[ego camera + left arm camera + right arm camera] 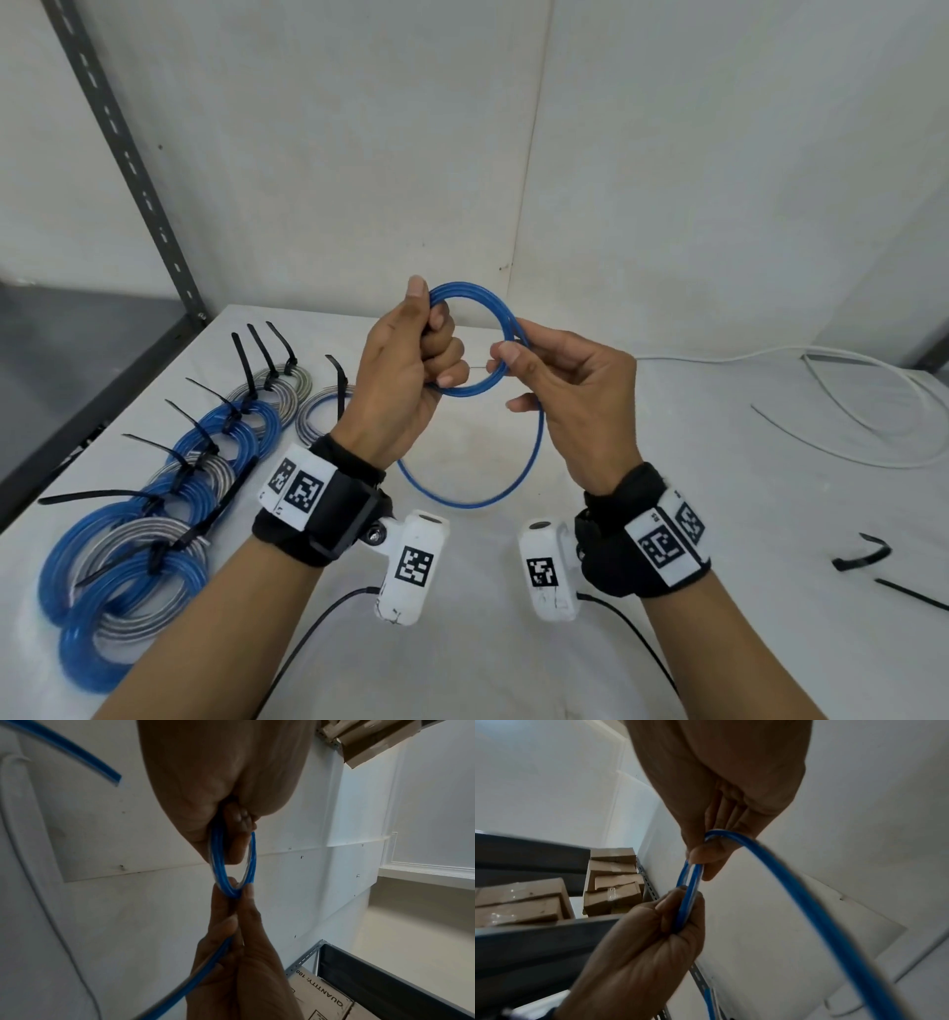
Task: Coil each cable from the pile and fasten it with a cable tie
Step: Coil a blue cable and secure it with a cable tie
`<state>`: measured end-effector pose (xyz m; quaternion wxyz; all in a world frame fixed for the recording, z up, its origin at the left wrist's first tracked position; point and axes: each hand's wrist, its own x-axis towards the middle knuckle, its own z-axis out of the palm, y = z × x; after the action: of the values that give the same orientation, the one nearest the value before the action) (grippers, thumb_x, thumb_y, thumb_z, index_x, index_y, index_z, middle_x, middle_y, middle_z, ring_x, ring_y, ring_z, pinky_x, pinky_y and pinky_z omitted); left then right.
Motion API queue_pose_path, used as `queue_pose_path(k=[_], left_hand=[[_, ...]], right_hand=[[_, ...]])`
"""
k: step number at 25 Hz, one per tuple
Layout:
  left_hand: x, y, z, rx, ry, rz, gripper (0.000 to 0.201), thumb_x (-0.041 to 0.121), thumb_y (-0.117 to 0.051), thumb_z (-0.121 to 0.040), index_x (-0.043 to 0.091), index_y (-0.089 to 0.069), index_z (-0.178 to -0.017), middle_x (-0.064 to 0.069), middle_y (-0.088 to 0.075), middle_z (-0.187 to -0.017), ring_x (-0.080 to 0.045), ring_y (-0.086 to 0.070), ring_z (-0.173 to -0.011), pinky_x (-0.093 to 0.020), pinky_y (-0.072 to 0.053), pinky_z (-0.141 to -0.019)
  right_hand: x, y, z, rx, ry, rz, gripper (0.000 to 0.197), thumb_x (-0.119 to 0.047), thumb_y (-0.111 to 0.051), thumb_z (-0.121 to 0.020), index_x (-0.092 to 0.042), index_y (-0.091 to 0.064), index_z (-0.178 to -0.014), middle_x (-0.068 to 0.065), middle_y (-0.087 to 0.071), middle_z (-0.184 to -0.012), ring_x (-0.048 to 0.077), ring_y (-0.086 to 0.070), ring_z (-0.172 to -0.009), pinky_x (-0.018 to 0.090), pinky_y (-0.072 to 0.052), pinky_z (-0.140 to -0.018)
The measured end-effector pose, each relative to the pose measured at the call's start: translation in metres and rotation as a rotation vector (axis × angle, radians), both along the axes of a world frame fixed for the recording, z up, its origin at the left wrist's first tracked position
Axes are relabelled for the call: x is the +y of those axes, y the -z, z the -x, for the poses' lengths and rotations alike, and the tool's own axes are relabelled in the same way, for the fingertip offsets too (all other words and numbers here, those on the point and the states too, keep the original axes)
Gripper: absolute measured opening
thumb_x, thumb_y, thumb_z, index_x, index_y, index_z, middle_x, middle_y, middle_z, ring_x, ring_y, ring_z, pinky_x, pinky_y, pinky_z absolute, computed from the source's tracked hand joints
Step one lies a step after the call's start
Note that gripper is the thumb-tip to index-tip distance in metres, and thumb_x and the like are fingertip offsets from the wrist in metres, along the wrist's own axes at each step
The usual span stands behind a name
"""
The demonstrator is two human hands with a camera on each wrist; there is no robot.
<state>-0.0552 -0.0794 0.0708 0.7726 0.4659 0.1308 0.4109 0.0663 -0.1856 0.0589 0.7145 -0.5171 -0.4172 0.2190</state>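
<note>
Surface [667, 514], white, carries tied coils [154, 519] along its left edge and loose white cable [847, 411] toward the far right corner. Above its middle, the left hand [405, 370] grips the blue cable [506, 318] coil in curled fingers; the right hand [570, 390] pinches the coil's opposite side, a loop hanging below.
</note>
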Motion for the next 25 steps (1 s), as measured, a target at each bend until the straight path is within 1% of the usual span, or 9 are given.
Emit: queue_pose_path(k=[3,5,8,10,11,14,20,22,25], left_hand=[[0.003,0.002,0.001,0.016,0.056,0.036,0.045,0.039,-0.034,-0.110,0.014,-0.045,-0.075,0.005,-0.019,-0.058,-0.009,-0.020,-0.045,-0.021,-0.036,-0.048],[0.012,0.001,0.006,0.124,0.112,0.012,0.043,0.030,-0.033,-0.109,0.011,-0.051,-0.075,0.003,-0.025,-0.053,-0.012,-0.028,-0.043,-0.028,-0.047,-0.055],[0.018,0.000,0.014,0.445,0.218,-0.244,0.046,0.030,-0.030,-0.109,0.005,-0.056,-0.079,-0.001,-0.031,-0.052,-0.018,-0.033,-0.045,-0.038,-0.053,-0.068],[0.012,0.003,0.015,0.598,0.256,-0.411,0.049,0.041,-0.035,-0.109,0.008,-0.053,-0.078,0.003,-0.028,-0.056,-0.015,-0.028,-0.048,-0.033,-0.051,-0.066],[0.009,0.003,0.014,0.615,0.257,-0.446,0.048,0.044,-0.038,-0.108,0.010,-0.051,-0.076,0.005,-0.027,-0.058,-0.014,-0.027,-0.051,-0.031,-0.048,-0.063],[0.008,0.004,0.012,0.492,0.202,-0.413,0.044,0.040,-0.040,-0.108,0.013,-0.046,-0.074,0.008,-0.023,-0.061,-0.013,-0.024,-0.054,-0.028,-0.040,-0.058],[0.005,0.001,0.001,0.068,0.171,0.049,0.044,0.039,-0.039,-0.108,0.017,-0.044,-0.071,0.008,-0.020,-0.053,-0.008,-0.019,-0.044,-0.023,-0.035,-0.051],[0.006,0.003,0.000,0.093,0.159,0.034,0.044,0.034,-0.036,-0.109,0.015,-0.048,-0.072,0.006,-0.024,-0.052,-0.010,-0.023,-0.044,-0.026,-0.041,-0.056],[0.009,0.001,0.005,0.376,0.178,-0.176,0.044,0.026,-0.030,-0.107,0.009,-0.052,-0.074,0.000,-0.030,-0.052,-0.016,-0.028,-0.045,-0.036,-0.050,-0.066]], right_hand=[[-0.002,-0.001,-0.004,-0.007,0.001,-0.002,0.023,-0.008,-0.070,-0.092,-0.003,-0.074,-0.114,0.013,-0.077,-0.087,0.023,-0.075,-0.081,0.025,-0.055,-0.056],[-0.005,-0.003,-0.013,-0.067,-0.016,0.036,0.023,-0.008,-0.071,-0.092,-0.003,-0.074,-0.114,0.012,-0.078,-0.088,0.022,-0.076,-0.082,0.026,-0.056,-0.057],[-0.012,-0.006,-0.031,-0.291,-0.092,0.184,0.021,-0.009,-0.073,-0.090,-0.007,-0.076,-0.111,0.006,-0.078,-0.088,0.018,-0.076,-0.082,0.027,-0.058,-0.058],[-0.014,-0.005,-0.034,-0.393,-0.147,0.275,0.020,-0.009,-0.074,-0.090,-0.009,-0.078,-0.110,0.003,-0.079,-0.089,0.015,-0.076,-0.084,0.028,-0.060,-0.061],[-0.015,-0.006,-0.034,-0.412,-0.156,0.286,0.020,-0.009,-0.074,-0.090,-0.010,-0.078,-0.110,0.002,-0.079,-0.090,0.015,-0.076,-0.085,0.029,-0.060,-0.062],[-0.016,-0.010,-0.035,-0.333,-0.146,0.216,0.021,-0.011,-0.074,-0.089,-0.010,-0.077,-0.110,0.005,-0.079,-0.092,0.019,-0.076,-0.087,0.029,-0.060,-0.063],[-0.005,-0.003,-0.012,-0.006,-0.087,0.057,0.025,-0.008,-0.069,-0.092,-0.007,-0.072,-0.117,0.012,-0.078,-0.094,0.024,-0.076,-0.087,0.028,-0.060,-0.062],[-0.003,-0.003,-0.008,0.003,-0.057,0.036,0.024,-0.007,-0.067,-0.094,-0.006,-0.072,-0.117,0.013,-0.078,-0.092,0.023,-0.076,-0.083,0.028,-0.059,-0.060],[-0.010,-0.009,-0.023,-0.154,-0.113,0.119,0.020,-0.006,-0.069,-0.093,-0.008,-0.074,-0.112,0.013,-0.077,-0.086,0.021,-0.074,-0.074,0.026,-0.056,-0.056]])
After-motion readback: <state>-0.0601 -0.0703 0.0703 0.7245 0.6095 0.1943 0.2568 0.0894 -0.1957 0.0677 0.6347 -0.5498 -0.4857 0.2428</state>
